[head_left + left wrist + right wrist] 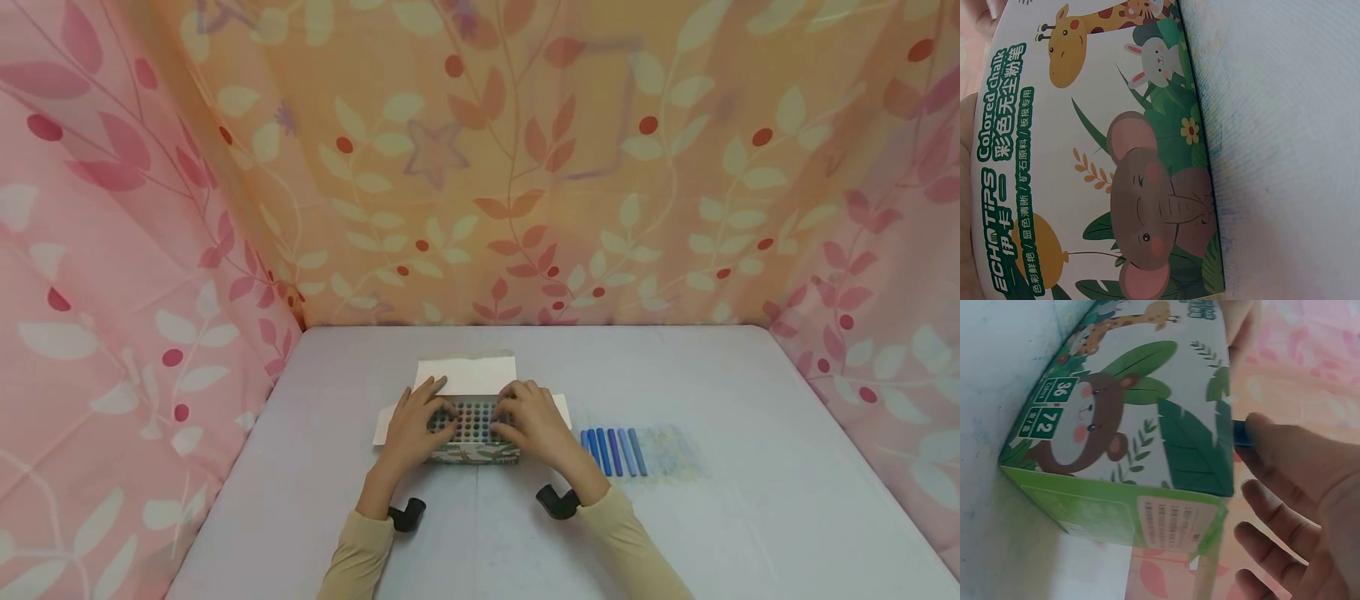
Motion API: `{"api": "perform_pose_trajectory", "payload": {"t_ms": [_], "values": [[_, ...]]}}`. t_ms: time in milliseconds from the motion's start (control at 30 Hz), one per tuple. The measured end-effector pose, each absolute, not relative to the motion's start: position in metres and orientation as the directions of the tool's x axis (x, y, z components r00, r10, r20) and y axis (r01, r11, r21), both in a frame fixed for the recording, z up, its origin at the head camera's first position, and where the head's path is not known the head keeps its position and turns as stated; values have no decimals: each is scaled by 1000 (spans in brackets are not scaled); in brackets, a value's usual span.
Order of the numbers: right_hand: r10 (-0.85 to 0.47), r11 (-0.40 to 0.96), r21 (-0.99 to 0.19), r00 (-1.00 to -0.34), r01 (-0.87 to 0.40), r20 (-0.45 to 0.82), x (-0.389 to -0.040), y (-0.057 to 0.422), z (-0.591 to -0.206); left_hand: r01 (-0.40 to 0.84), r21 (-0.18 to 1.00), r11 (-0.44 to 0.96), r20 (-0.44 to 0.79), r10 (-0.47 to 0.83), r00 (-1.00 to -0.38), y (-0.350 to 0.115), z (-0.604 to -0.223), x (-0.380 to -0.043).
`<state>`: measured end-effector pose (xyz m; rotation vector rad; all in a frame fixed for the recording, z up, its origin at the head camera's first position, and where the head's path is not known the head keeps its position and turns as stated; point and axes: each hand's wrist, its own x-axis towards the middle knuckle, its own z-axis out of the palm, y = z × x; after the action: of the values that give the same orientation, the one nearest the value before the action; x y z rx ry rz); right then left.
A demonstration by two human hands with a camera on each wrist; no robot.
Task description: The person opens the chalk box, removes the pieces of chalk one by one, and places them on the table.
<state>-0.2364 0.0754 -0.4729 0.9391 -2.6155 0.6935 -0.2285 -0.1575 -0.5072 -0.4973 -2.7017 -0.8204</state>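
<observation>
An open-topped box of colored chalk (472,453) stands on the table, printed with cartoon animals and filled with upright chalk sticks (474,421). My left hand (412,427) lies over the box's left end, fingers spread and the thumb and index finger above the chalk tops. In the left wrist view the printed front of the box (1097,156) hides most of that hand. At the right end, my right hand (534,421) pinches a blue chalk stick (1242,433) between thumb and index finger. That stick's end shows just above the box rim; its other fingers are loosely bent.
Several blue and violet chalk sticks (616,452) lie in a row right of the box, beside a patch of chalk dust (667,450). The box's white lid (467,375) is folded back, its side flaps spread. Patterned curtains (525,167) surround the white table (480,550).
</observation>
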Motion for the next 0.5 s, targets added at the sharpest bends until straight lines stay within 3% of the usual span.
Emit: {"api": "perform_pose_trajectory", "payload": {"t_ms": [233, 500], "values": [[-462, 601, -421, -725, -680, 512, -237, 79, -465, 405, 476, 781, 360, 248, -899, -158, -508, -230], [-394, 464, -587, -748, -663, 534, -240, 91, -457, 399, 491, 774, 351, 243, -904, -158, -508, -229]]}}
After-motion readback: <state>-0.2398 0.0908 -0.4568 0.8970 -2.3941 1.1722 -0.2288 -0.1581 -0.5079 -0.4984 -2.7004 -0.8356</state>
